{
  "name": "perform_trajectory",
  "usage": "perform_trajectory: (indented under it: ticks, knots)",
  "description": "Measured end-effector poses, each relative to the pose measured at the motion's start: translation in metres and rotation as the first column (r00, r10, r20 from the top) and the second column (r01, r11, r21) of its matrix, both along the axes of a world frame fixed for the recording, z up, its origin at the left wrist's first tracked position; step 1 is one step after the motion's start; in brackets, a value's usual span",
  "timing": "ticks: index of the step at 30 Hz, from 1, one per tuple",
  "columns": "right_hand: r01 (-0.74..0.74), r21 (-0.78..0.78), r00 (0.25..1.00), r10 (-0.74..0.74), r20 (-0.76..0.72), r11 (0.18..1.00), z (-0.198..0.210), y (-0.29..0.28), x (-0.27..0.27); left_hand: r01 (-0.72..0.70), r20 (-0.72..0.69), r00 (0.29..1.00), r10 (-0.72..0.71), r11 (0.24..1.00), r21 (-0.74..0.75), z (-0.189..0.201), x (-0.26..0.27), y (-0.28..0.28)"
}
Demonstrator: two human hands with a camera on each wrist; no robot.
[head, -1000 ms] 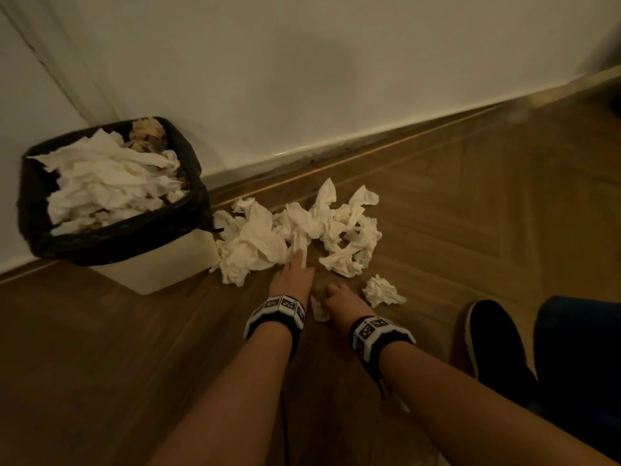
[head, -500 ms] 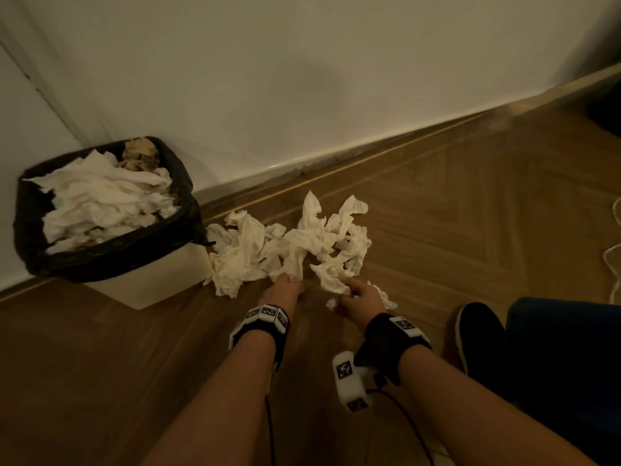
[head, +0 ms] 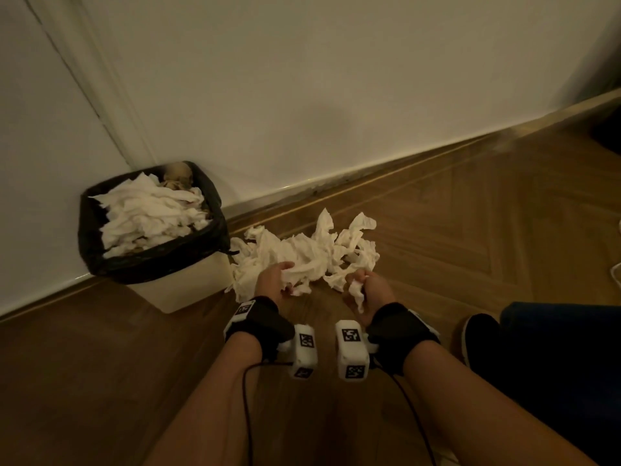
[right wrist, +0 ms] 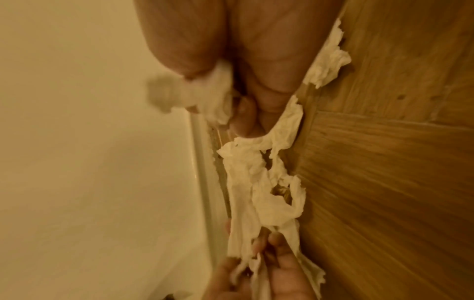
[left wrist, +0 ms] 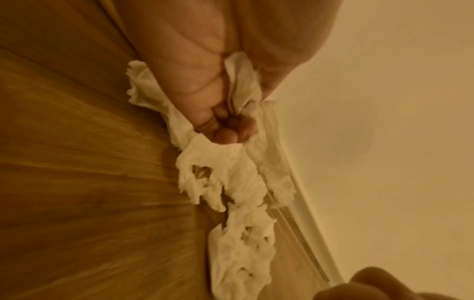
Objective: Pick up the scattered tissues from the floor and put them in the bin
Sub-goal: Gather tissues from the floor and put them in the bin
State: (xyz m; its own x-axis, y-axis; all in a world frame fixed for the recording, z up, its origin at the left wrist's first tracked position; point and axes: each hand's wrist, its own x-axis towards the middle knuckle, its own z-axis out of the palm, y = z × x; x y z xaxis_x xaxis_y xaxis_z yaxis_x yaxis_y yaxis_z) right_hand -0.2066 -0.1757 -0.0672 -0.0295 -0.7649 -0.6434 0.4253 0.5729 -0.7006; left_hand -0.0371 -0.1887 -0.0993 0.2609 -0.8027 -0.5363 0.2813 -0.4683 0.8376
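Observation:
A heap of crumpled white tissues (head: 312,252) lies on the wooden floor just right of the bin (head: 188,290), a white box lined with a black bag and filled with tissues. My left hand (head: 274,279) grips the near left edge of the heap; in the left wrist view its fingers (left wrist: 205,105) curl round tissue (left wrist: 220,166). My right hand (head: 368,285) clutches a small wad (head: 356,292) at the heap's near right side. The right wrist view shows curled fingers (right wrist: 259,95) with tissue (right wrist: 259,182) trailing from them.
The bin stands in the corner against a pale wall and skirting board (head: 369,169). A dark shoe (head: 480,338) and a dark trouser leg (head: 564,364) sit on the floor at the right. White cable shows at the far right edge (head: 616,270).
Both hands have turned palms inward and closed on tissue at the heap's near edge. The small loose wad on the floor went into my right hand. The head view rose and pulled back.

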Motion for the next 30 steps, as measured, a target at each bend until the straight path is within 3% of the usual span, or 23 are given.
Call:
perform_trajectory:
  ticks: [1,4,7,10,15,20,23,27,29,30]
  knots:
    - [-0.009,0.007,0.999,0.009,0.034,1.0,0.005,0.0,0.002,-0.005,0.002,1.0,0.005,1.0,-0.023,0.005,0.002,-0.001]
    - [0.003,-0.045,0.973,0.007,0.23,0.999,0.02,0.002,0.004,0.079,0.268,0.961,-0.059,0.995,-0.065,0.011,0.01,0.0]
    - [0.005,-0.109,0.942,0.032,0.333,0.994,0.035,0.007,0.01,0.045,0.215,0.976,-0.01,0.986,-0.162,0.025,0.018,0.002]
    - [-0.033,-0.109,0.943,0.067,0.326,0.993,0.048,0.008,0.017,0.068,0.18,0.983,-0.033,0.978,-0.195,0.039,0.026,0.006]
    - [-0.165,-0.143,0.976,0.183,0.119,0.976,0.066,0.001,0.046,0.112,0.275,0.961,-0.008,0.925,-0.363,0.079,0.038,0.016]
    - [-0.329,-0.342,0.943,0.327,-0.065,0.88,0.1,-0.008,0.099,0.05,0.302,0.943,0.137,0.841,-0.539,0.131,0.07,0.024]
    - [-0.467,-0.401,0.882,0.381,-0.279,0.788,0.121,-0.016,0.135,-0.015,0.382,0.874,0.301,0.802,-0.598,0.151,0.097,0.031]
    - [-0.579,-0.396,0.772,0.324,-0.546,0.713,0.134,-0.026,0.181,-0.083,0.606,0.626,0.49,0.815,-0.574,0.161,0.134,0.038]
    - [-0.629,-0.417,0.699,0.243,-0.673,0.656,0.135,-0.03,0.201,-0.16,0.621,0.592,0.514,0.83,-0.534,0.158,0.153,0.036]
    - [-0.666,-0.426,0.657,0.213,-0.723,0.612,0.135,-0.032,0.21,-0.231,0.554,0.642,0.53,0.823,-0.519,0.154,0.159,0.035]
